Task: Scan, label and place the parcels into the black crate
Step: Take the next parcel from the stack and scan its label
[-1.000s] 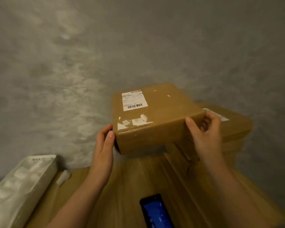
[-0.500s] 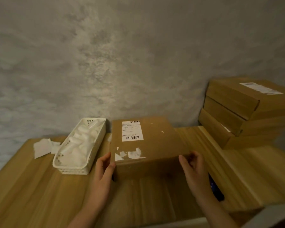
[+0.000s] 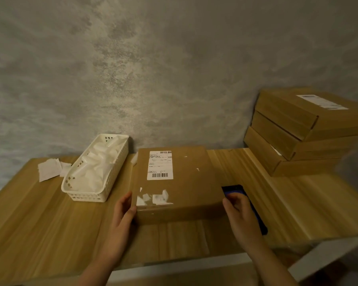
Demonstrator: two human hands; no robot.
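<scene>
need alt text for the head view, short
A brown parcel lies flat on a wooden table, left hand at its near left corner, right hand over a dark phone beside it. A white basket sits left, three stacked parcels right.

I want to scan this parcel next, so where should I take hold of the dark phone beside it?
Probably by the phone's long edges near its far end, coming from above and the right. It lies flat on the table, the parcel close along its left, and the right hand already covers its middle.

Matt cardboard parcel (image 3: 180,182), wood-grain table (image 3: 39,213)
</scene>
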